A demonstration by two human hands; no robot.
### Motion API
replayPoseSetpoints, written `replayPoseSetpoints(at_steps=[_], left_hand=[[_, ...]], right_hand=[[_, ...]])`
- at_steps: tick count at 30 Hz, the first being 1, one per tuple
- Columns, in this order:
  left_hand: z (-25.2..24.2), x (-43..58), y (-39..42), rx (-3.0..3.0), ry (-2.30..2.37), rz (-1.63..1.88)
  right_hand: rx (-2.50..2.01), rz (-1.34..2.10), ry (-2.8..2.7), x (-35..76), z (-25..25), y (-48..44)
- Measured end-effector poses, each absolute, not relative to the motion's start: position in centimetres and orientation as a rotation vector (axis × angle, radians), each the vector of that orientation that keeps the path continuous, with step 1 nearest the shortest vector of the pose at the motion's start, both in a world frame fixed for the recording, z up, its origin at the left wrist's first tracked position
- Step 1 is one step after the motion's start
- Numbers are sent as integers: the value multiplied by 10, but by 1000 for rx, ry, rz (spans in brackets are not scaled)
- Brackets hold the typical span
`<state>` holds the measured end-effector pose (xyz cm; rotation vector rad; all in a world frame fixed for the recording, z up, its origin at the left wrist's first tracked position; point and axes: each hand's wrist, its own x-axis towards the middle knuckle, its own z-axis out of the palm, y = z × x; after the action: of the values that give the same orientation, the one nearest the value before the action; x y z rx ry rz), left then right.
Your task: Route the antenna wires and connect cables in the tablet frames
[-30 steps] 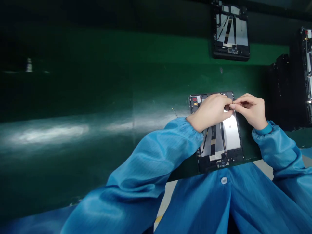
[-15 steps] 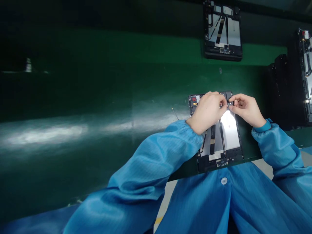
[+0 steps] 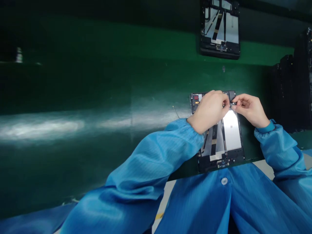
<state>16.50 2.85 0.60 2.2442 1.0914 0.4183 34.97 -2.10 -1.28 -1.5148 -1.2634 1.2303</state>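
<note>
Brought closer together since the last frame, the left hand and right hand are held just apart over the top right corner of an opened tablet chassis. The chassis is laid flat on a bench topped with a green mat, its lower edge close to the front of the bench and to the blue antistatic smock worn by the person. The fingers of the right hand are pinched together, thumb against forefinger, on something small at the corner, its form too small to be told. The fingers of the left hand are curled down over the board, their tips hidden, so whether anything is gripped by them cannot be told. A small black part is seen just beside them. As far as can be judged, a silver panel and flat ribbon cables are already in place in the lower part of the chassis, no back cover is fitted, and the corner under the hands is left unfinished. Two further sets of opened tablets are seen beyond, one tablet higher on the bench and a dark stack to the right, and a thin pin is lying on the mat near the chassis
</note>
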Motion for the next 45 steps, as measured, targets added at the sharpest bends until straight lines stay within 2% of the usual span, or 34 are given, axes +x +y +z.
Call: replayPoseSetpoints(at_steps=[45], left_hand=[[13,164,31,2309,1069,343]], right_hand=[[-1531,1214,-1315,349,-10,-17]])
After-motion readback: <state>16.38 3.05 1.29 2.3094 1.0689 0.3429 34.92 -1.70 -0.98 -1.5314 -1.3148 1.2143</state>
